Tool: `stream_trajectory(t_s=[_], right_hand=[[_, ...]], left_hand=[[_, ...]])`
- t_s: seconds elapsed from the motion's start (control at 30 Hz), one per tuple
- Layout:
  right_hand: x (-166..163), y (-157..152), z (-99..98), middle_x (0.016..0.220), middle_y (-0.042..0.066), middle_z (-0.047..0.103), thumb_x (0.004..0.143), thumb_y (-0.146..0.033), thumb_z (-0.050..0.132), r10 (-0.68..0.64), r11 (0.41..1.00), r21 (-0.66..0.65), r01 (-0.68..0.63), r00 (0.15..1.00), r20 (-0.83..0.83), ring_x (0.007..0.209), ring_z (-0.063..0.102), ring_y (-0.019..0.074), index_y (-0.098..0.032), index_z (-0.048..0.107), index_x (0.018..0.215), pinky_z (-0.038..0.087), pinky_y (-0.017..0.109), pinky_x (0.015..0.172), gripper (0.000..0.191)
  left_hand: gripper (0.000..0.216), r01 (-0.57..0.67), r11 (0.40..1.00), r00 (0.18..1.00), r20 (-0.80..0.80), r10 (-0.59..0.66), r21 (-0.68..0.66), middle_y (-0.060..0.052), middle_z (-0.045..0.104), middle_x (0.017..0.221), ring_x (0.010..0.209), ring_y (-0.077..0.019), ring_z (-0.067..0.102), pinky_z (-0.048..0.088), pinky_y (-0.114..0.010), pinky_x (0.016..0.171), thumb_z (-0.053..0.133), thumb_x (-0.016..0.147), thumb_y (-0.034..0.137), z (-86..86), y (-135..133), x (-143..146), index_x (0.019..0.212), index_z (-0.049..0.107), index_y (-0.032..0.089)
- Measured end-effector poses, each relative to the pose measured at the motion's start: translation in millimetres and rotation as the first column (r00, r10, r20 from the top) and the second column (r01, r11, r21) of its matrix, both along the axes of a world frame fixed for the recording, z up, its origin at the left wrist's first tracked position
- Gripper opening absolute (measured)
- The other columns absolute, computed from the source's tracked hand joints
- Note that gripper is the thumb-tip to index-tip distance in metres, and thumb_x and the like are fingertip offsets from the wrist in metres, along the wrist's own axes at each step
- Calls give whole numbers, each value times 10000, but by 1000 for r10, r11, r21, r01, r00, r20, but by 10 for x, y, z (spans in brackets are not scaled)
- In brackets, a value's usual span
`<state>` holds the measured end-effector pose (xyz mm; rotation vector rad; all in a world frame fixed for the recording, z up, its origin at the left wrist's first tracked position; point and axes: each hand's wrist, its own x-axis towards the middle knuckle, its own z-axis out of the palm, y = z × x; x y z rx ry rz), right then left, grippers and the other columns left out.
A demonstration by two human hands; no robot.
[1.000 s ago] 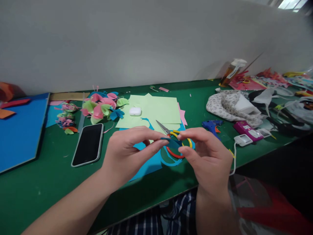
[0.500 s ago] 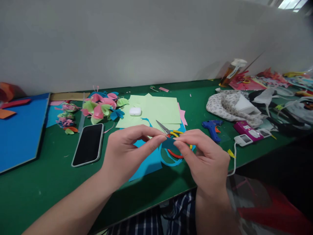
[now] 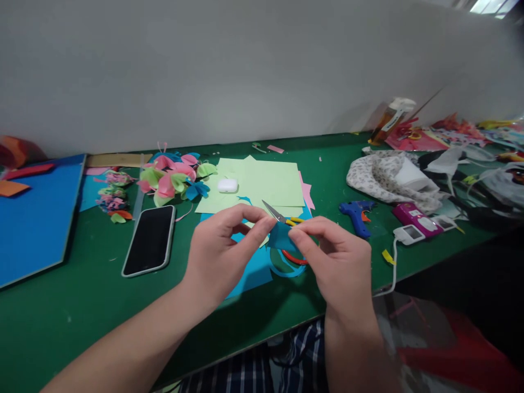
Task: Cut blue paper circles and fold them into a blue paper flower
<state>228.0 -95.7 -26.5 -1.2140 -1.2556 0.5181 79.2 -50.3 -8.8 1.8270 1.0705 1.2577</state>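
Observation:
Between my two hands is a small piece of blue paper (image 3: 281,237), pinched at its edges. My left hand (image 3: 229,248) grips its left corner with thumb and forefinger. On the other side, my right hand (image 3: 333,256) pinches its right edge the same way. Scissors (image 3: 274,212) with red and yellow handles lie just behind and beneath the piece, blades pointing away to the left. Under my hands rest a larger blue sheet (image 3: 251,278) and a curled blue paper offcut (image 3: 286,273). Light green sheets (image 3: 270,183) lie farther back.
A phone (image 3: 149,240) and paper flowers (image 3: 174,177) lie to the left, near a blue board (image 3: 36,218). A white earphone case (image 3: 227,185) sits on the green sheets. To the right are a blue glue gun (image 3: 357,215), a magenta device (image 3: 415,218) and a patterned cloth (image 3: 385,177).
My right hand has moved slightly left, and more of the blue paper's face now shows between my fingers. Both hands keep their pinch on it.

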Motion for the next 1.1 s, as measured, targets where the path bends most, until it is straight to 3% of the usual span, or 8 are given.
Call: stream_trajectory(t_s=[0.13, 0.27, 0.43, 0.6, 0.77, 1.1], right_hand=[[8, 14, -6, 681, -27, 646, 784, -164, 666, 2, 1000, -11, -2, 1000, -28, 663, 588, 126, -220, 679, 699, 461, 260, 619, 103], [11, 14, -3, 686, -23, 657, 781, -162, 666, 7, 1000, -22, -8, 999, -33, 670, 595, 128, -216, 680, 694, 468, 259, 628, 104], [-2, 22, -18, 687, -27, 640, 782, -164, 664, 2, 999, -36, -6, 994, -105, 653, 591, 117, -214, 676, 697, 470, 241, 602, 100], [-20, 47, -21, 657, -35, 634, 781, -177, 665, -11, 998, -55, 6, 996, -89, 628, 584, 106, -210, 669, 684, 471, 224, 587, 103], [-16, 65, -21, 652, -24, 662, 773, -210, 667, -54, 996, -72, 47, 994, -92, 597, 608, 118, -206, 677, 680, 494, 233, 555, 93], [-15, 75, -48, 648, -26, 673, 762, -217, 680, -78, 995, -67, 70, 990, -121, 584, 609, 111, -211, 690, 690, 494, 218, 540, 73]], left_hand=[[67, 85, 996, 996, 17, -84, -28, 24, 664, 727, 618, -99, 600, 500, -203, 581, 622, 814, 246, -12, 6, 23, 763, 633, 204], [100, 46, 999, 999, 25, -46, -28, 25, 640, 696, 618, -101, 598, 496, -203, 573, 620, 815, 246, -28, 11, 28, 726, 616, 201], [68, 109, 993, 994, 21, -108, -53, 15, 667, 744, 618, -100, 604, 511, -206, 585, 627, 813, 255, -55, 18, 27, 770, 639, 204], [100, 42, 998, 999, 1, -42, -45, 23, 655, 679, 605, -97, 590, 503, -192, 576, 643, 802, 253, -59, 27, 37, 718, 634, 199], [88, 101, 988, 994, 41, -97, -116, -1, 673, 754, 634, -107, 605, 517, -197, 572, 640, 802, 270, -73, 48, 44, 765, 646, 190], [84, 108, 988, 994, 10, -107, -107, 5, 675, 764, 675, -108, 616, 512, -190, 587, 632, 802, 258, -80, 66, 43, 746, 638, 196]])
